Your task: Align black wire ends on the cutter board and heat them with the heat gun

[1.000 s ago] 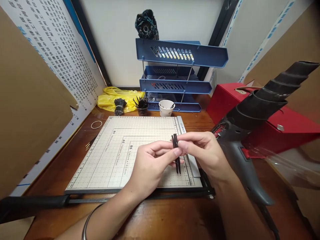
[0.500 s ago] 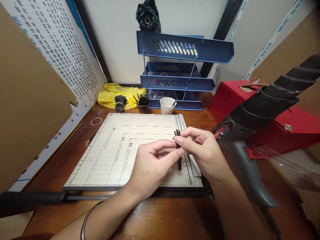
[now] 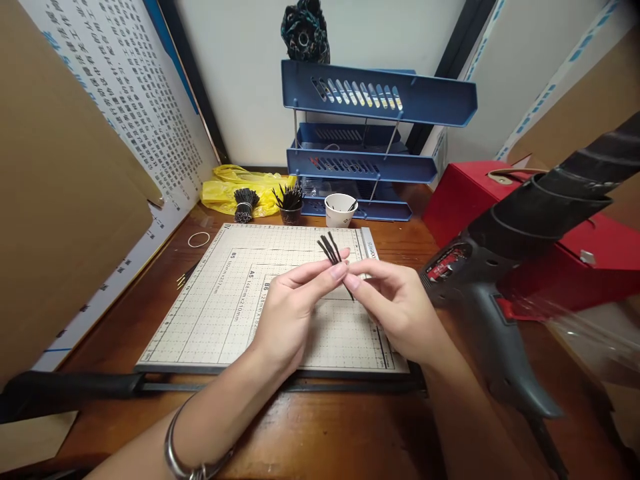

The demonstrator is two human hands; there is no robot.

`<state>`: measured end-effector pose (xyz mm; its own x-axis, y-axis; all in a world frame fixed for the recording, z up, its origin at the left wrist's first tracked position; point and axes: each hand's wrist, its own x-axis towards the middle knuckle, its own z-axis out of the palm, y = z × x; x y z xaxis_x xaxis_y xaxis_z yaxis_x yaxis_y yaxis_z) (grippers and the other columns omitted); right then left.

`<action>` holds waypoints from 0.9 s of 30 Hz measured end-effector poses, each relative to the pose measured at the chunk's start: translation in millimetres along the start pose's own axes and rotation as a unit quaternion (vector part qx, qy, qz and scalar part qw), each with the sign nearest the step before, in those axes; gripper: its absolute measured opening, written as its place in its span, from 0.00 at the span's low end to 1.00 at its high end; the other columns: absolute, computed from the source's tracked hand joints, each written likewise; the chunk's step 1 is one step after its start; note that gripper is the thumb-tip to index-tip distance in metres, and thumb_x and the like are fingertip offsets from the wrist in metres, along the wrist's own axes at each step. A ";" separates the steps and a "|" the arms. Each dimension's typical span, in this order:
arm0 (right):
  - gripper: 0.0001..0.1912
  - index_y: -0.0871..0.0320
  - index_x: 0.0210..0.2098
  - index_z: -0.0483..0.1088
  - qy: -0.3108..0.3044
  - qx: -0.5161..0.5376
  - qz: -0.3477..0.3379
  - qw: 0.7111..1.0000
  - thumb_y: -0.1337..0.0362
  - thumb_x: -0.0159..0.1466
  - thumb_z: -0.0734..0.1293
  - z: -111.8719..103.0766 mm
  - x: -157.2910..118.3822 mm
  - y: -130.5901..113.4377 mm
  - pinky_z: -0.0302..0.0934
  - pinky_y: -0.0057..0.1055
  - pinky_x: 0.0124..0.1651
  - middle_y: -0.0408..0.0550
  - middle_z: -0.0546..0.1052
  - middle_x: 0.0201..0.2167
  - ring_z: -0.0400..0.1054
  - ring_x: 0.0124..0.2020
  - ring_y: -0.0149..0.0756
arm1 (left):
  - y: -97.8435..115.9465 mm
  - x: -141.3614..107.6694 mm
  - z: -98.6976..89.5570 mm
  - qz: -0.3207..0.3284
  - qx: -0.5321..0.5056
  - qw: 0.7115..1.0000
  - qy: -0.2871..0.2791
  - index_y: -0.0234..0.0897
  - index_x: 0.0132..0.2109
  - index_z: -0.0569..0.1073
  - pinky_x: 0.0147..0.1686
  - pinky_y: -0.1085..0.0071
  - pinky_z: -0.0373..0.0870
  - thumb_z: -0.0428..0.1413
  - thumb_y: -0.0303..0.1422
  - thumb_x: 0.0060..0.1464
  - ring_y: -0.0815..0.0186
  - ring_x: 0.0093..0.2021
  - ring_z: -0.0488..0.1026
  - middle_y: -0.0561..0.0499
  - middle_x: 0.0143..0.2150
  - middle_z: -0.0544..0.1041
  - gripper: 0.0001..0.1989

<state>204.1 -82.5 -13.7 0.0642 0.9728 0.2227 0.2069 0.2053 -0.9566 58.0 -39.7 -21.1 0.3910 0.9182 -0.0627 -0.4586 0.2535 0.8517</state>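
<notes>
My left hand (image 3: 295,300) is closed, its thumb and fingers pinching several thin black wire-like pieces (image 3: 330,248). Their upper ends fan out above my fingertips, and a lower end sticks out beneath. Against the same pieces, my right hand (image 3: 395,297) presses its thumb and forefinger together, close beside my left thumb. What lies between the fingertips is mostly hidden. Both hands are above a cream paper trimmer (image 3: 215,333) with a printed grid. A tied bunch of black wires (image 3: 245,205) and a small dark cup (image 3: 291,216) full of similar pieces stand beyond the trimmer.
A white paper cup (image 3: 341,212) stands before the blue tray rack (image 3: 380,93). At right, a large heat gun (image 3: 505,327) leans near a red box (image 3: 460,193). The trimmer's black handle (image 3: 75,390) juts left. Loose wires (image 3: 186,275) lie by a rubber band (image 3: 199,239).
The black pieces have shifted up and left and now tilt, with their upper ends fanned out. My left fingers have moved up along them, and my right fingertips are lower on them.
</notes>
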 end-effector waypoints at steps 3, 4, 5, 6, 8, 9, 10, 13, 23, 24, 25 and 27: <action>0.12 0.59 0.31 0.78 -0.035 0.013 -0.022 0.999 0.61 0.68 0.67 -0.5 0.8 -2.8 0.65 0.23 0.35 0.44 0.79 0.28 0.72 0.30 0.27 | 0.8 0.5 -0.2 -0.013 0.013 1.000 -0.004 0.38 0.37 0.86 0.51 0.67 0.73 0.72 0.36 0.49 0.59 0.50 0.80 0.45 0.51 0.84 0.08; 0.12 0.59 0.29 0.78 -0.037 0.013 -0.020 0.999 0.61 0.68 0.67 -0.9 1.0 -3.6 0.66 0.23 0.37 0.45 0.80 0.28 0.73 0.32 0.28 | 1.2 0.7 -0.7 -0.007 0.019 1.000 -0.008 0.38 0.37 0.86 0.51 0.67 0.73 0.72 0.36 0.50 0.59 0.51 0.80 0.45 0.53 0.83 0.08; 0.13 0.59 0.29 0.78 -0.040 0.012 -0.014 0.999 0.62 0.67 0.68 -1.2 1.1 -4.2 0.66 0.23 0.37 0.45 0.79 0.27 0.72 0.31 0.28 | 1.6 0.9 -1.4 0.003 0.024 1.000 -0.010 0.39 0.37 0.86 0.53 0.67 0.72 0.71 0.37 0.51 0.58 0.53 0.79 0.45 0.54 0.83 0.08; 0.13 0.59 0.28 0.77 -0.045 0.011 -0.007 0.999 0.62 0.67 0.68 -1.5 1.2 -4.6 0.66 0.23 0.36 0.44 0.79 0.26 0.72 0.29 0.28 | 1.9 1.1 -2.0 0.014 0.031 0.999 -0.013 0.39 0.37 0.86 0.54 0.67 0.71 0.71 0.37 0.53 0.58 0.55 0.78 0.46 0.55 0.83 0.07; 0.13 0.59 0.27 0.76 -0.060 0.021 0.007 0.998 0.61 0.67 0.68 -1.3 1.2 -5.1 0.65 0.24 0.34 0.44 0.78 0.25 0.71 0.28 0.28 | 2.1 1.6 -3.1 0.031 0.041 0.999 -0.016 0.40 0.38 0.86 0.58 0.67 0.70 0.69 0.38 0.56 0.58 0.59 0.76 0.47 0.54 0.83 0.06; 0.13 0.59 0.28 0.75 -0.067 0.031 0.013 0.997 0.61 0.67 0.68 -1.0 1.1 -5.4 0.65 0.25 0.34 0.44 0.78 0.25 0.70 0.28 0.28 | 2.0 1.8 -3.5 0.035 0.046 0.998 -0.015 0.41 0.38 0.86 0.59 0.67 0.69 0.69 0.38 0.56 0.58 0.59 0.76 0.48 0.53 0.83 0.06; 0.13 0.59 0.28 0.75 -0.073 0.041 0.017 0.996 0.59 0.67 0.68 -0.7 0.9 -5.6 0.64 0.25 0.33 0.43 0.77 0.25 0.69 0.28 0.28 | 1.7 1.9 -3.8 0.037 0.051 0.998 -0.015 0.41 0.37 0.86 0.60 0.67 0.68 0.69 0.37 0.56 0.59 0.59 0.76 0.49 0.53 0.84 0.05; 0.17 0.59 0.25 0.71 -0.081 0.042 0.018 0.996 0.57 0.67 0.68 -0.5 0.2 -6.6 0.58 0.26 0.29 0.41 0.72 0.21 0.63 0.25 0.27 | 0.3 2.1 -4.3 0.039 0.065 0.997 -0.028 0.42 0.36 0.86 0.61 0.67 0.68 0.68 0.38 0.57 0.60 0.56 0.78 0.50 0.50 0.85 0.06; 0.18 0.59 0.28 0.76 -0.042 -0.001 0.020 0.999 0.56 0.69 0.65 -5.1 0.2 -5.1 0.50 0.27 0.26 0.40 0.68 0.17 0.56 0.21 0.25 | -1.3 1.5 -7.4 0.122 0.082 0.989 0.005 0.47 0.50 0.84 0.44 0.72 0.80 0.69 0.37 0.57 0.62 0.50 0.81 0.52 0.50 0.85 0.13; 0.17 0.59 0.29 0.77 -0.045 0.001 0.022 0.999 0.56 0.69 0.65 -5.1 0.1 -4.8 0.49 0.26 0.25 0.40 0.69 0.17 0.56 0.21 0.25 | -1.1 1.7 -7.6 0.141 0.096 0.985 0.015 0.47 0.50 0.84 0.44 0.72 0.80 0.69 0.37 0.57 0.62 0.50 0.81 0.52 0.49 0.85 0.13; 0.17 0.60 0.30 0.77 -0.050 0.001 0.025 0.998 0.56 0.69 0.65 -5.0 -0.2 -4.5 0.49 0.26 0.25 0.40 0.69 0.18 0.56 0.21 0.25 | -1.0 1.8 -7.7 0.154 0.108 0.982 0.023 0.46 0.49 0.84 0.43 0.73 0.81 0.69 0.36 0.56 0.62 0.50 0.81 0.51 0.48 0.85 0.13; 0.17 0.60 0.31 0.77 -0.061 0.004 0.030 0.998 0.56 0.69 0.65 -5.0 -1.0 -3.6 0.48 0.26 0.24 0.40 0.68 0.18 0.55 0.20 0.25 | -0.8 2.0 -7.8 0.165 0.114 0.979 0.033 0.45 0.46 0.85 0.41 0.75 0.80 0.70 0.35 0.55 0.63 0.46 0.83 0.51 0.46 0.86 0.11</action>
<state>208.1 -84.8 -9.5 -0.0427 0.9891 0.1408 0.1991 0.1465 -0.9690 52.9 -35.7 -25.9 0.1967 0.9580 0.2088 -0.3577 -0.1282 0.9250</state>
